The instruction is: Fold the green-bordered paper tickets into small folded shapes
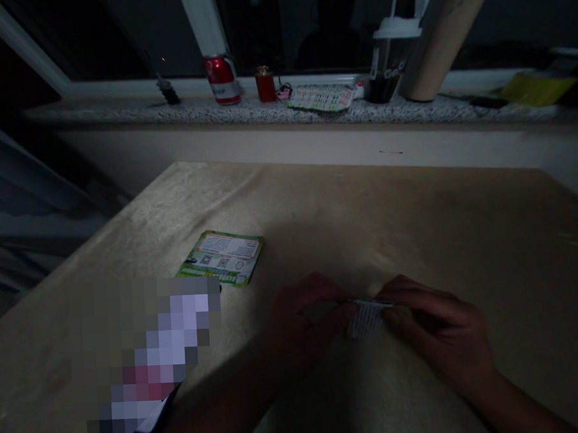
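Observation:
A small pale slip with lines of print (367, 319) is stretched between both hands above the table; whether it is paper or a thin packet I cannot tell. My left hand (307, 318) pinches its left side between thumb and fingers. On the opposite side, my right hand (440, 328) is closed on the top right corner in the same way. A thin dark edge runs along the top of the slip. Left of the hands lies a green printed card or packet (226, 257), flat on the table.
A blurred-out lit phone (156, 417) lies beside my left forearm. Beyond the cloth-covered table (317, 202), the speckled windowsill (121, 112) holds a red can (222, 82), a small red bottle (265, 87), a lidded cup (387, 59), a cardboard tube (447, 40) and a yellow item (535, 89).

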{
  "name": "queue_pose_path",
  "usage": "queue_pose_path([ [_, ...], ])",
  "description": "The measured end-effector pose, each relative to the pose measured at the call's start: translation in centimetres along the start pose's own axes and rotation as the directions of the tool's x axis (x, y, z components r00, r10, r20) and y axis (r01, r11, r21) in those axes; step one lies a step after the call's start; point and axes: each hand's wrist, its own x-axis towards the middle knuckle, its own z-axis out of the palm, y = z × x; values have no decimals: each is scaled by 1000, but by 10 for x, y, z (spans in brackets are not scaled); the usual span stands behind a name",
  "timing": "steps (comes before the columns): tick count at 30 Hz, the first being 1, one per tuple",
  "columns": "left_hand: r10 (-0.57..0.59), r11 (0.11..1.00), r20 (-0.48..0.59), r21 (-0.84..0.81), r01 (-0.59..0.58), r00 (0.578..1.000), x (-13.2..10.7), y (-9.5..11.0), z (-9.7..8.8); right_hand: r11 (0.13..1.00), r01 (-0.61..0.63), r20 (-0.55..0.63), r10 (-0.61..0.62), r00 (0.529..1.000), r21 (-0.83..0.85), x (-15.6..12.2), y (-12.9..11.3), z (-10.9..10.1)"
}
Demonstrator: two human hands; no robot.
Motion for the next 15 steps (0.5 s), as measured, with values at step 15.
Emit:
queue_pose_path([
  [15,225,974,-12,33,-225,974,2,3,-3,999,53,35,-53,998,13,2,-1,1],
])
